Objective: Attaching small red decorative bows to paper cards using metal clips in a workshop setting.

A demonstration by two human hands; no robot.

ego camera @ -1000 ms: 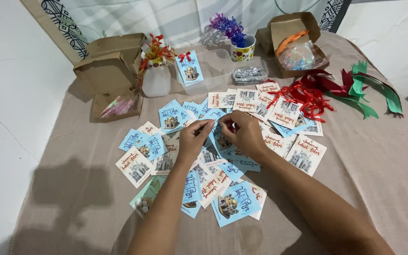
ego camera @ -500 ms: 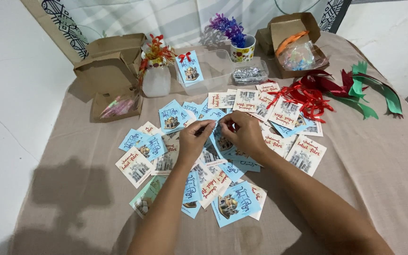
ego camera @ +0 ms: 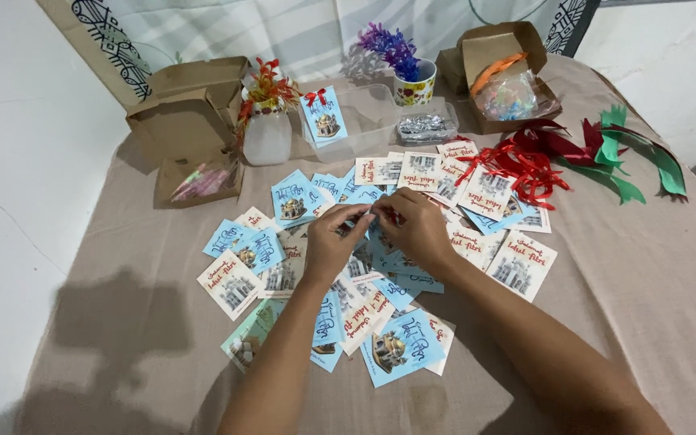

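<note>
Little has moved: the left hand (ego camera: 333,242) and right hand (ego camera: 417,229) stay together mid-counter, both grips pinched on a small red ribbon (ego camera: 386,216) (barely visible) above the scattered cards (ego camera: 300,197).

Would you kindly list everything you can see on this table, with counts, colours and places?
Cards: many, blue and white, scattered across the table centre.
Red ribbons: a pile, right of centre.
Green ribbons: several, far right.
Cardboard boxes: two brown, open, one far left and one far right.
Vase: one, white, red flowers, back left.
Cup: one, purple flowers, back centre.
Clear tray: one, silver bits inside, below the cup.
Tablecloth: one, beige.
Left hand: fingertips pinched over the cards.
Right hand: pinched beside it; what they hold is too small to tell.
</note>
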